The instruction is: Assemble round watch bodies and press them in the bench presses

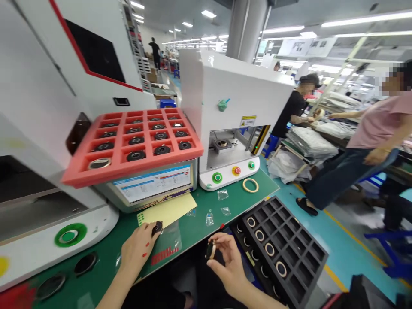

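Note:
My left hand point(137, 246) is low over the green bench, fingers closed on a small black round part point(157, 228). Two small red marks show on the back of that hand. Just beyond the bench's front edge, my right hand point(229, 262) pinches a round black part with a cream ring point(210, 249), tilted on its edge between thumb and fingers. A clear plastic sheet point(172, 234) and a group of small red stickers point(165, 256) lie between the hands. Behind my left hand is a yellow sheet point(170, 209) with green dots at one corner.
A pink foam tray point(131, 162) of black round parts rests above a screen point(154, 182). A white press point(238, 90) with buttons stands behind. A cream ring point(250, 185) lies before it. At right sits a black compartment tray point(283, 240) with several rings. Two people work beyond.

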Motion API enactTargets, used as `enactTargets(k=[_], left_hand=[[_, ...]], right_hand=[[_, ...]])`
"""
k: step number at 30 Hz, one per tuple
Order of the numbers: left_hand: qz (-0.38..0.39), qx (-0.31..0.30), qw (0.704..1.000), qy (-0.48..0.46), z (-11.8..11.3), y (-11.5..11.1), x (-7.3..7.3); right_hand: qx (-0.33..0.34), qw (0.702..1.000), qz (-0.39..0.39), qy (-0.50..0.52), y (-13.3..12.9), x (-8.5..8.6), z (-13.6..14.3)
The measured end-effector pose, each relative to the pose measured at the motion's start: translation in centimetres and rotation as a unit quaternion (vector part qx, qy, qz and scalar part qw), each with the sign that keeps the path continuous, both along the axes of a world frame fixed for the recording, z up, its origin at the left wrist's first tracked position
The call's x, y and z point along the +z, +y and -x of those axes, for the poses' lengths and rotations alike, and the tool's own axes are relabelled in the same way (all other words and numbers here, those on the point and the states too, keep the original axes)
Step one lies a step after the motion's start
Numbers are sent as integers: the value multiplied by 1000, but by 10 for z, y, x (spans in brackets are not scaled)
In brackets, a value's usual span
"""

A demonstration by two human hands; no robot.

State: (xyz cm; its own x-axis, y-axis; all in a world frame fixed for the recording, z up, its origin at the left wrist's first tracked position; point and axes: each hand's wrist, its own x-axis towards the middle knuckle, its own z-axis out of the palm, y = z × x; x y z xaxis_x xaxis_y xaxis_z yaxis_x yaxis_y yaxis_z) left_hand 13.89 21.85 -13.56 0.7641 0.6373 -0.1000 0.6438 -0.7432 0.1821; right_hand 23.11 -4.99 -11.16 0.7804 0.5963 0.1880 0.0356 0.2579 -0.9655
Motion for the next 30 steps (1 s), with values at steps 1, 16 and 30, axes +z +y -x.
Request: enactTargets(k=[1,16,30], left_hand=[[-9,-14,1000,5,0,2,0],[312,169,916,-186,-18,27,12],[512,316,713,-362,-40,-4,-11]], right_hand=[[-1,1000,-1,4,2,1,1],[-70,994,-12,-85,5,-7,2],[151,886,205,-389,106,-11,-136]])
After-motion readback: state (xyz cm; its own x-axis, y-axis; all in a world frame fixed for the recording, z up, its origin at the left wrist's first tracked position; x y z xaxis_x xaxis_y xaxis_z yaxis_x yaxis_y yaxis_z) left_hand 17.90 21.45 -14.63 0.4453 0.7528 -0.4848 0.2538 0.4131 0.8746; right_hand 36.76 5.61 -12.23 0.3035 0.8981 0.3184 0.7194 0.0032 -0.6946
